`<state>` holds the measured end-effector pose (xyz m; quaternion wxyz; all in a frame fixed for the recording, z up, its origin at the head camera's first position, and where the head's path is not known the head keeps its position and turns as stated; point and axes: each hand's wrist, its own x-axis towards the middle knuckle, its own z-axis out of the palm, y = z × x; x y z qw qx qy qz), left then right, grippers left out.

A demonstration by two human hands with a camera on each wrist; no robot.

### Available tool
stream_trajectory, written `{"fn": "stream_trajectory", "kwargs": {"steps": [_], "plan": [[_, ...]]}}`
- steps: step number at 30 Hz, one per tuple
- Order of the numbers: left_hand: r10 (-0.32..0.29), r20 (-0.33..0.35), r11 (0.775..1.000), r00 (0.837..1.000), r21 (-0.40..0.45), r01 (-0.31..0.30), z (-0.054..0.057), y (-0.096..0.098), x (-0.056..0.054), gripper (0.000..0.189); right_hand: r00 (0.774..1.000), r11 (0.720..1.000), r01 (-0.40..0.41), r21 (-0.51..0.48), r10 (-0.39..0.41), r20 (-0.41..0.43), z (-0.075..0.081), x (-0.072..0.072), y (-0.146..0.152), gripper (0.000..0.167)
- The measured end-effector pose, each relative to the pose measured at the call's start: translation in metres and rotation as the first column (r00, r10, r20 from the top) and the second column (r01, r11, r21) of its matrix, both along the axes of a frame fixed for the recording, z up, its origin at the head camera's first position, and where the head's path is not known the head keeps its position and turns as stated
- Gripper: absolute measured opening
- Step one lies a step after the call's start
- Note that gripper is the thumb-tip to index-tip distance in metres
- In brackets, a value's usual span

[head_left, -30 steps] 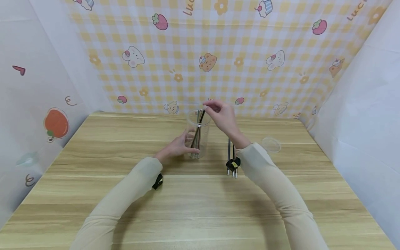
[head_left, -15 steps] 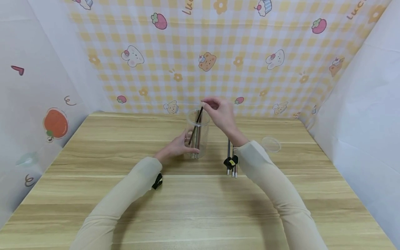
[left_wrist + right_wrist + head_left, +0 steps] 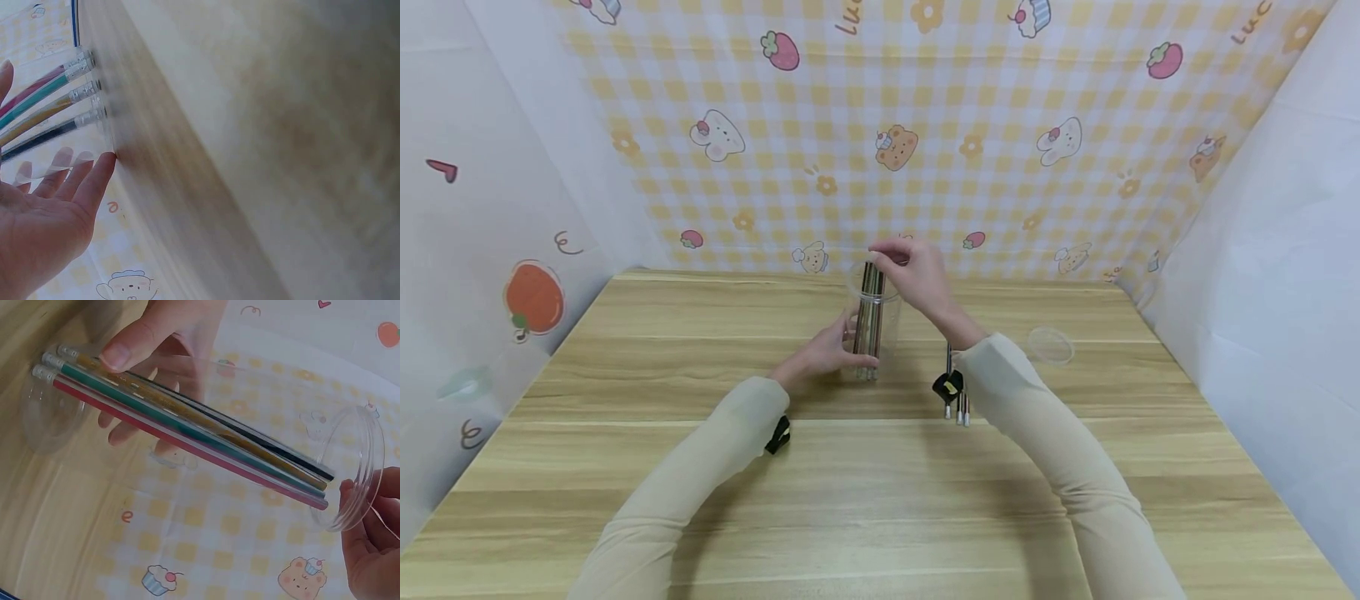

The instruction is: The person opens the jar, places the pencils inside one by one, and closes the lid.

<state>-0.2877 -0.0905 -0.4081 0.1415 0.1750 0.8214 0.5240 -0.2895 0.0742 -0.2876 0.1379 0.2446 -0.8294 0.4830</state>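
Note:
A tall clear plastic cup (image 3: 891, 329) stands on the table with several pencils (image 3: 868, 321) inside, their eraser ends down at its bottom. In the right wrist view a red pencil (image 3: 156, 429), a green pencil (image 3: 134, 400), a gold pencil and a black pencil lean side by side within it. My left hand (image 3: 829, 348) grips the cup low down, thumb in front and fingers behind. My right hand (image 3: 919, 273) is at the cup's mouth, fingertips beside the rim (image 3: 375, 456) and close to the pencil tops, with nothing visible between them.
More pencils (image 3: 962, 412) lie on the wooden table right of the cup, partly under my right wrist. A clear round lid (image 3: 1051, 346) lies farther right. A patterned cloth (image 3: 820, 108) hangs behind the table. Black wrist straps (image 3: 948, 387) are at both sleeves.
My right hand has moved left and the black pencil it held has gone from slanted to upright among the others in the cup. My left hand has kept its hold.

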Motion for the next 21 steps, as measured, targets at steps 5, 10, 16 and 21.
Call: {"fn": "stream_trajectory", "kwargs": {"steps": [5, 10, 16, 21], "plan": [[0.008, 0.023, 1.000, 1.000, 0.007, -0.008, 0.000, 0.000, 0.000, 0.099, 0.999, 0.997, 0.036, -0.063, -0.035, 0.015, 0.000, -0.003, 0.009, 0.020], [0.006, 0.023, 1.000, 1.000, -0.014, -0.006, 0.001, 0.000, 0.001, 0.099, 0.997, 0.986, 0.062, -0.152, -0.054, 0.052, 0.000, -0.008, 0.025, 0.022], [0.005, 0.012, 0.999, 1.000, -0.034, -0.004, 0.002, -0.001, 0.002, 0.102, 0.991, 0.967, 0.090, -0.237, -0.063, 0.117, -0.006, -0.016, 0.052, 0.025], [0.008, 0.015, 0.999, 1.000, -0.039, -0.008, 0.002, -0.001, 0.001, 0.104, 0.962, 0.962, 0.141, -0.233, -0.077, 0.262, -0.024, -0.023, 0.080, 0.028]]}}
